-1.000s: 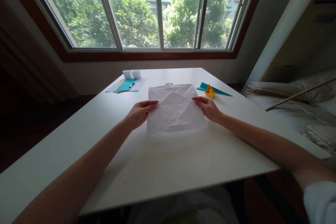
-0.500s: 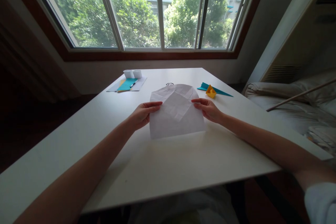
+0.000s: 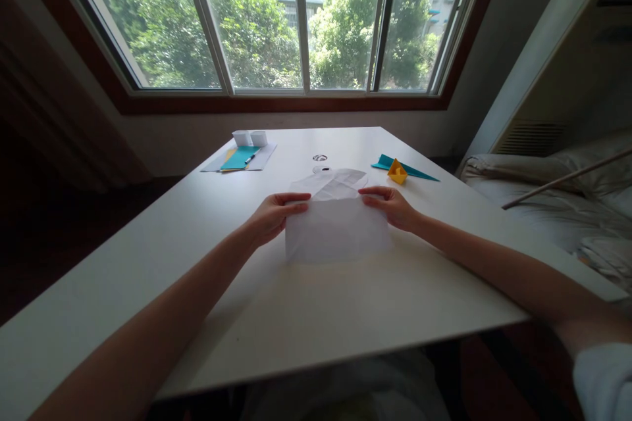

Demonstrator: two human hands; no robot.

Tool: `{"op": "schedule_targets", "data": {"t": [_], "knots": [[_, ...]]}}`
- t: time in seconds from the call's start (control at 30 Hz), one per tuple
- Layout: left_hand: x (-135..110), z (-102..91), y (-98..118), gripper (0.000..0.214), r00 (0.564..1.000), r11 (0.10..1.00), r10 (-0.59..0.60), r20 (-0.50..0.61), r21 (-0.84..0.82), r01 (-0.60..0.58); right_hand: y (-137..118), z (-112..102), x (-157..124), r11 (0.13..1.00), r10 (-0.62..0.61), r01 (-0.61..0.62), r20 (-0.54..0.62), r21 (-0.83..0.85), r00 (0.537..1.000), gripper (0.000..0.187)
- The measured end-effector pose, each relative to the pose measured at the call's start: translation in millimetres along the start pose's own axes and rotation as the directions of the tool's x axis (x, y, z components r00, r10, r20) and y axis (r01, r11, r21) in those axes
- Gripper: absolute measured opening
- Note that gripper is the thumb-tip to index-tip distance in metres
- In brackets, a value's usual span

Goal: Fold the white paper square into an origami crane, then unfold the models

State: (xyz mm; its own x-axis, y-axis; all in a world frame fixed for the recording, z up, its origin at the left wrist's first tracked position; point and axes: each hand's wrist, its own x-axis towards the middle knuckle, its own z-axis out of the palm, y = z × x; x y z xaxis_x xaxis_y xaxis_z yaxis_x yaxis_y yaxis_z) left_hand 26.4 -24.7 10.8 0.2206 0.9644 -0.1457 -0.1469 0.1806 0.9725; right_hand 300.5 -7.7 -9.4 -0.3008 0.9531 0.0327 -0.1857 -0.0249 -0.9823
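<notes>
A creased white sheet of paper [image 3: 338, 230] lies doubled over at the middle of the white bench [image 3: 296, 322]. A smooth layer faces the camera, and a crumpled part shows just beyond its far edge. The person's left hand [image 3: 270, 216] and right hand [image 3: 395, 206] grip it at opposite side edges, and the fingers [image 3: 291, 197] of each hand are closed narrowly on the paper. This even, two-sided hold seems to keep the layers square to each other. The sheet's near edge rests on the bench.

Far right of the sheet, a small yellow folded-paper boat [image 3: 395, 172] sits on a flat teal paper shape [image 3: 417, 173], apparently set aside out of the hands' way. Far left, a teal sheet [image 3: 237, 158] and a pen [image 3: 251, 158] lie on pale papers beside two small white boxes [image 3: 249, 138]. A wide window [image 3: 296, 20] beyond the bench shows trees, and a bed with rumpled bedding [image 3: 553, 204] stands to the right.
</notes>
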Motion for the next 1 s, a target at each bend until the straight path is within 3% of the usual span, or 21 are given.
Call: {"op": "schedule_targets", "data": {"t": [0.17,0.43,0.57,0.67,0.77,0.87,1.0], "knots": [[-4,4.9,2,0.044,0.999,0.998,0.031,-0.036,0.054,-0.029,2,0,0,0.994,-0.032,0.033,0.01,-0.103,0.999,0.038],[-2,6.1,-1,0.033,0.988,0.983,0.132,-0.082,0.136,-0.12,7,-1,2,0.978,-0.127,0.123,-0.009,-0.166,0.992,0.027],[-2,3.8,1,0.032,0.991,0.989,0.109,-0.08,0.111,-0.1,1,-8,5,0.997,-0.028,0.031,0.054,-0.067,0.998,0.038],[-2,2.1,4,0.03,0.996,0.995,0.063,-0.062,0.077,-0.058,-5,-24,11,0.997,0.016,-0.017,0.026,0.07,1.0,0.054],[-3,1.1,4,0.028,1.0,0.998,-0.004,0.006,0.056,0.004,-9,-43,17,0.975,0.169,-0.172,0.032,0.142,0.985,0.06],[-4,2.1,3,0.026,0.993,0.998,-0.057,0.1,0.044,0.052,-10,-53,19,0.953,0.263,-0.28,0.145,0.117,0.954,0.055],[-7,6.7,2,0.022,0.977,0.995,-0.099,0.19,0.034,0.094,-11,-45,13,0.942,0.324,-0.332,0.348,-0.038,0.879,0.052]]}}
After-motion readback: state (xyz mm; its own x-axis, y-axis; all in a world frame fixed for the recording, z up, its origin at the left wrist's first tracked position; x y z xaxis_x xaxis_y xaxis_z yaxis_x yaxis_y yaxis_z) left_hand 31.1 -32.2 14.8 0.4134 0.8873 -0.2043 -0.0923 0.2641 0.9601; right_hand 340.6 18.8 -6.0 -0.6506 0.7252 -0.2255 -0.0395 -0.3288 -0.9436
